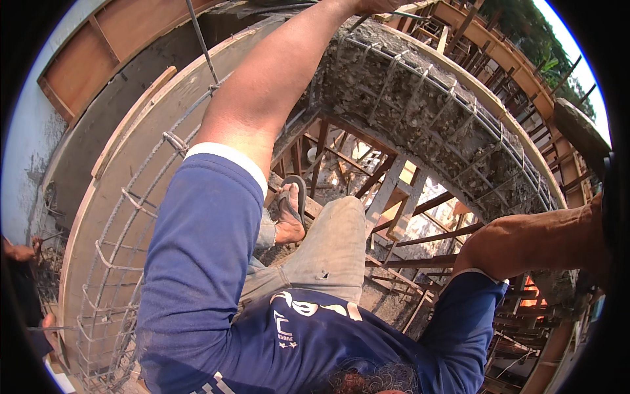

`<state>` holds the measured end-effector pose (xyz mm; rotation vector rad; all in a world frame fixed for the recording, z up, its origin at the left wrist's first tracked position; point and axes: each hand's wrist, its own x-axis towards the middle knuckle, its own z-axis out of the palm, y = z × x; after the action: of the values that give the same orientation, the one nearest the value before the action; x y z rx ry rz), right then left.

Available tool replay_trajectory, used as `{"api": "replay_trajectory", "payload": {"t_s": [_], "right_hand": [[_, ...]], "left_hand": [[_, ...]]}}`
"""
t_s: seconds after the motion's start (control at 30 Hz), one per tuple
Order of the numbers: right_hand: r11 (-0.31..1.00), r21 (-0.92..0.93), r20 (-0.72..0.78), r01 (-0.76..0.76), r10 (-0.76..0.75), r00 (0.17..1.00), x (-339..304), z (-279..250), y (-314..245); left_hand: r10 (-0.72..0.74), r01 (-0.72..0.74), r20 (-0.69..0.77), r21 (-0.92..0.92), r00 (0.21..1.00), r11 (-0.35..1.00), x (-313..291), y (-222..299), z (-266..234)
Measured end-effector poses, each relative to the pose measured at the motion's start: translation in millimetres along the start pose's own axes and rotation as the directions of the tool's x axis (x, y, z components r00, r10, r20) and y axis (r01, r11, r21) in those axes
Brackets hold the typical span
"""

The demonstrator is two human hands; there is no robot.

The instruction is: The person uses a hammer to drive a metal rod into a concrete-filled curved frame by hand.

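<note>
My left arm stretches up and away to the top edge, where only part of my left hand (379, 5) shows. Its fingers are cut off, so I cannot tell whether it holds anything. A thin greenish rod-like piece (408, 14) lies beside it, near the rough concrete rim. My right arm reaches out to the right, and its hand is lost beyond the dark picture rim. Between the arms lies a rough concrete beam trench (387, 92) with steel reinforcing bars (449, 93) and bent stirrups along it. Another rebar cage (134, 199) curves past my left upper arm.
My sandalled foot (289, 213) rests beside an opening. Below it show metal props (430, 236) and timber pieces (397, 210). Plywood formwork (92, 217) borders the left cage. At the far left edge another person's hand (23, 251) appears. A dark plank-like piece (581, 134) juts in at right.
</note>
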<state>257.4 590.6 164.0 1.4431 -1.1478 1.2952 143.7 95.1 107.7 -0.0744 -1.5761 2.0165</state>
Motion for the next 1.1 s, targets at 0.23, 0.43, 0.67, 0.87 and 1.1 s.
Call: {"api": "replay_trajectory", "payload": {"t_s": [0.23,0.43,0.67,0.87,1.1], "right_hand": [[0.933,-0.032,0.245,-0.359,0.355,0.902,-92.0,127.6,69.1],[0.822,0.165,0.383,-0.545,0.456,0.803,-67.9,108.0,24.7],[0.993,0.095,-0.018,-0.07,0.072,0.997,-9.6,36.7,1.2],[0.993,-0.011,0.067,-0.12,0.12,0.99,-54.8,83.0,33.4],[0.8,0.096,0.541,-0.592,0.458,0.706,-108.5,104.7,30.8]], "left_hand": [[-0.21,0.483,0.439,-0.728,0.873,0.486,-9.2,-16.4,-88.4],[-0.539,0.299,0.659,-0.735,0.524,-0.608,-38.0,-24.5,-105.1],[-0.511,0.13,0.822,-0.552,0.252,-0.824,-34.6,-36.5,-119.8],[-0.606,0.073,0.572,-0.757,0.553,-0.649,-19.7,-14.7,-104.8],[-0.609,0.017,0.595,-0.722,0.525,-0.691,-43.4,-3.3,-124.9]]}}
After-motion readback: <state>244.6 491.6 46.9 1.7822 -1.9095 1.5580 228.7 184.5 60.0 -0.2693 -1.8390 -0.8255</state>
